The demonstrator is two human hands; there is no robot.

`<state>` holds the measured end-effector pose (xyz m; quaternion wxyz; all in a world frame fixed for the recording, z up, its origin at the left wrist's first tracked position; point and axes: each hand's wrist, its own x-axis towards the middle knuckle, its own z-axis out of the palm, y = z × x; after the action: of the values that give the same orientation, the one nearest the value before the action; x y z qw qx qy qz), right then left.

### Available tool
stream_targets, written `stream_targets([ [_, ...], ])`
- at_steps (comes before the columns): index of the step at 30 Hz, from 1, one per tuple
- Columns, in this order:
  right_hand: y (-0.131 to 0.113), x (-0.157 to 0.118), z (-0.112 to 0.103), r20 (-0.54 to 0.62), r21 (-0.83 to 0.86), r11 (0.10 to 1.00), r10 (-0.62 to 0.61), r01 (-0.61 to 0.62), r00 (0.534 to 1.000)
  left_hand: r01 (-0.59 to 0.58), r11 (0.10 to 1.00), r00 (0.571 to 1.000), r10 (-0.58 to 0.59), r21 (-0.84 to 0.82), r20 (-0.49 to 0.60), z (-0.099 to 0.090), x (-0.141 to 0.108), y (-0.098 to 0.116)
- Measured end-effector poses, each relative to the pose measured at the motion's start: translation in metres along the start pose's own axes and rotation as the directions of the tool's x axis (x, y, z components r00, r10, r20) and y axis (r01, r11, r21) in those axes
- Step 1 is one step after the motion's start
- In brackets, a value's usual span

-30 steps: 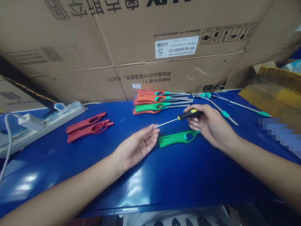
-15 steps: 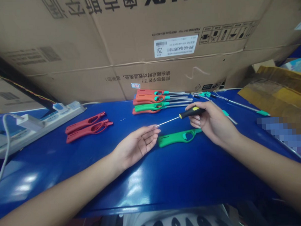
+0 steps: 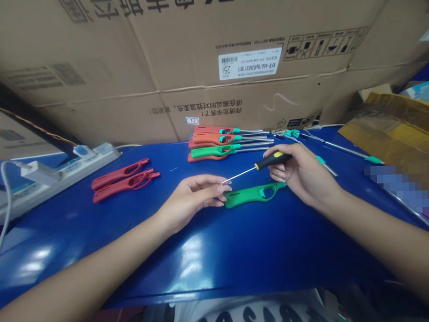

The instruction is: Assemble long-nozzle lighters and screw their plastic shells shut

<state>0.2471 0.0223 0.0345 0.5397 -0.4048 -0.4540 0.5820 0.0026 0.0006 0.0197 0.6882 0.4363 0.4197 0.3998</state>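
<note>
My right hand (image 3: 301, 174) is closed round the black and yellow handle of a screwdriver (image 3: 239, 174), whose thin shaft points left and slightly down. At its tip, my left hand (image 3: 194, 197) has thumb and fingers pinched together; whatever lies between them is too small to make out. Below the shaft, a green lighter body (image 3: 249, 196) with a turquoise trigger lies flat on the blue table (image 3: 218, 255). Its left end is beside my left fingertips and its right end is close under my right hand.
Behind lies a stack of orange and green long-nosed lighters (image 3: 214, 141) with metal tubes. Two red lighter bodies (image 3: 125, 180) rest at left, near a white power strip (image 3: 70, 173). Loose metal tubes (image 3: 351, 150) lie at right. A big cardboard box (image 3: 182, 54) stands along the back.
My left hand has turned at the screwdriver tip: its palm faced up before, and now the thumb and fingers pinch there. The right hand and screwdriver have barely moved.
</note>
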Motion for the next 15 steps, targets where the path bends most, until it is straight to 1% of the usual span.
stream_targets([
  [3,-0.0013,-0.0011,0.0012,-0.002,0.003,1.000,0.003,-0.003,1.000,-0.062,0.989,0.998,0.066,0.132,-0.024,-0.0020,0.0025,-0.0027],
  [9,-0.0023,-0.0019,0.0010,-0.001,0.008,1.000,-0.002,0.002,1.000,-0.158,0.935,0.983,0.181,0.316,-0.044,-0.0044,0.0036,-0.0036],
  [11,-0.0021,-0.0017,0.0005,0.003,0.006,1.000,-0.003,0.003,1.000,-0.172,0.920,0.979,0.199,0.351,-0.040,-0.0043,0.0026,-0.0026],
  [15,-0.0015,-0.0007,-0.0003,0.007,0.009,1.000,-0.018,0.018,1.000,-0.191,0.913,0.977,0.213,0.359,-0.024,-0.0039,0.0020,-0.0022],
])
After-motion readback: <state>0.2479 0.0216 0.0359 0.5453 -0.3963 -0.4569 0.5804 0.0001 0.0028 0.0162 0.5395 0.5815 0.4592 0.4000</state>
